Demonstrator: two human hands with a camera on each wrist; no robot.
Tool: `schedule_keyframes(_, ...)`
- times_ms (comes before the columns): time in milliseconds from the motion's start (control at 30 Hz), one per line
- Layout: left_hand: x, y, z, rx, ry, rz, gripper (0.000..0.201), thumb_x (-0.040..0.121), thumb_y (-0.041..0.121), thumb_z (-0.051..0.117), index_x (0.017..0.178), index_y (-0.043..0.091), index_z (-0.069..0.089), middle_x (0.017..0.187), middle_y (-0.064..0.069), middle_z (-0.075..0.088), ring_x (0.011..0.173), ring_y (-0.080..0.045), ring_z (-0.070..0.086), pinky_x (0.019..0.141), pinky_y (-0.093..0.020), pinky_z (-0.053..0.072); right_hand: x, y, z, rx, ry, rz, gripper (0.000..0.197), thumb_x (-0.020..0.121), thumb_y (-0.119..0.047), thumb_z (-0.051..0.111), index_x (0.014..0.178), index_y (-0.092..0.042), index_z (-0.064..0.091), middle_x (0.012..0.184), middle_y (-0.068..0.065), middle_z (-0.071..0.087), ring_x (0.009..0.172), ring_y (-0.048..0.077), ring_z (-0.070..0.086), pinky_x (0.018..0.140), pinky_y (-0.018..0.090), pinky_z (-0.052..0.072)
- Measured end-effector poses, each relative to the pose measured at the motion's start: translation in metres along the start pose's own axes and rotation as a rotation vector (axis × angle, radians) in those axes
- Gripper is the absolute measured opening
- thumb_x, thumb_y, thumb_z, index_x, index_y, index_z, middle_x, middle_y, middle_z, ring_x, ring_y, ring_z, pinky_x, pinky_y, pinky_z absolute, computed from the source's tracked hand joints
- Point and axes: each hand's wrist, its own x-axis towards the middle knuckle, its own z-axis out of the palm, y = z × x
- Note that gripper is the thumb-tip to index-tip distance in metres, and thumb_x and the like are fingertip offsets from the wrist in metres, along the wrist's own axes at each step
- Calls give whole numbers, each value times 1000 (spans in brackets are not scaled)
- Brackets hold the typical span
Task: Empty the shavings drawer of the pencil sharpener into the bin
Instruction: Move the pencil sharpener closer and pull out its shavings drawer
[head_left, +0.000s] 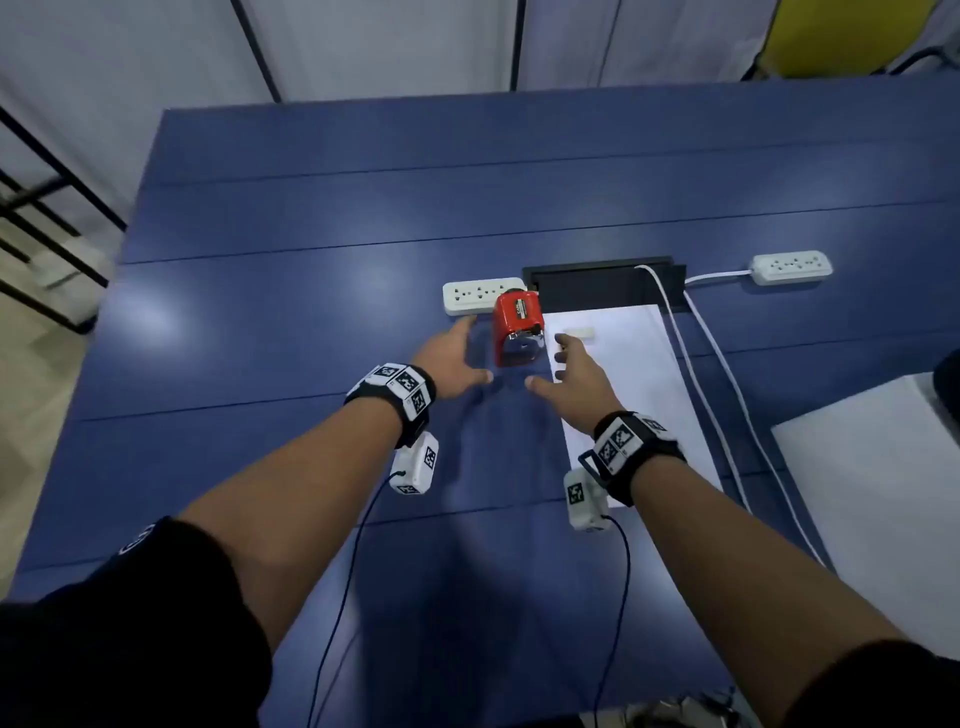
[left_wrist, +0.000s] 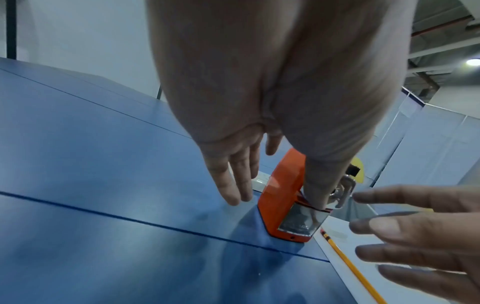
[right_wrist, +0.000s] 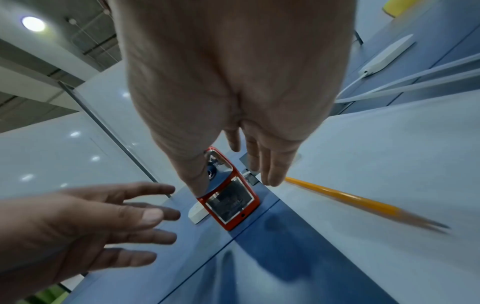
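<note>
The red pencil sharpener (head_left: 517, 325) stands on the blue table (head_left: 311, 322), its clear shavings drawer (left_wrist: 301, 220) facing me and pushed in. My left hand (head_left: 457, 361) hovers just left of it with fingers straight and thumb spread toward the drawer front. My right hand (head_left: 576, 374) is just right of it, fingers spread over the white paper sheet (head_left: 639, 405). Neither hand holds anything, and I cannot tell whether either thumb touches the sharpener. A yellow pencil (right_wrist: 350, 199) lies on the paper under the right hand. No bin is in view.
A white power strip (head_left: 475, 297) lies right behind the sharpener, beside a black cable slot (head_left: 602, 286). A white eraser (head_left: 578, 332) sits on the paper. Two white cables (head_left: 719, 374) run past it toward a second strip (head_left: 792, 267). A white board (head_left: 872, 467) lies at right.
</note>
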Motion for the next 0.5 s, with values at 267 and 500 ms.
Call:
schedule_keyframes(267,51,23,1,-91,56,93,119,70,33,94,163,16,22,156,-11,46,135,-25,54,112,-34,44,43,-3,15,22,14,-48,73,81,-17,85,144,-11,49,125,6,70,113,26,67,88,29,45)
schedule_keyframes(500,60,20,4,-19,92,182,107,64,43,94,154,23,40,140,-5,60,119,-22,62,101,-32,49,58,2,29,73,51,-56,67,79,-21,89,136,-13,54,110,-1,69,95,17,65,74,19,45)
